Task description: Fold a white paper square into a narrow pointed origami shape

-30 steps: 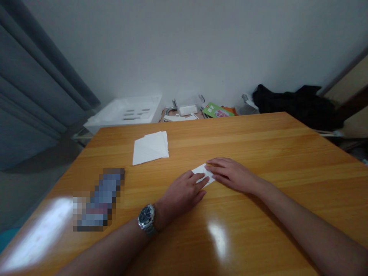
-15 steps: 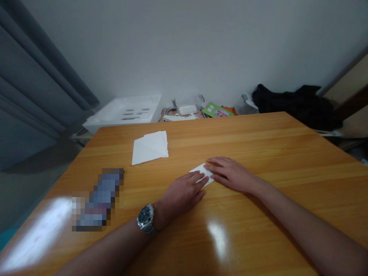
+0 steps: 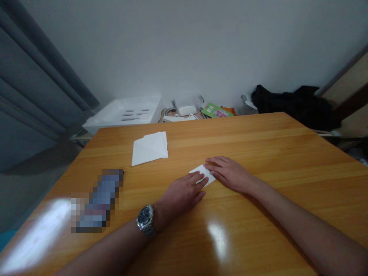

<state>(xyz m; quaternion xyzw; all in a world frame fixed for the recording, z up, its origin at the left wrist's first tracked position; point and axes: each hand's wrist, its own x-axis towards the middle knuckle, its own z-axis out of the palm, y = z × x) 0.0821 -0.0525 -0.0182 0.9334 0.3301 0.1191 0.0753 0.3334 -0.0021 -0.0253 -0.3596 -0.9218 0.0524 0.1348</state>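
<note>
The right hand (image 3: 231, 174) has shifted slightly, its fingers drawn closer together; the left hand (image 3: 184, 192) barely differs. Both rest with fingers extended, fingertips on a small white paper (image 3: 206, 172) around the middle of the desk (image 3: 258, 147). White sheets (image 3: 150, 148) lie toward the desk's far left corner.

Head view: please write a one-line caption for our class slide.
Left hand and right hand touch a small white paper on a wooden table.
</note>
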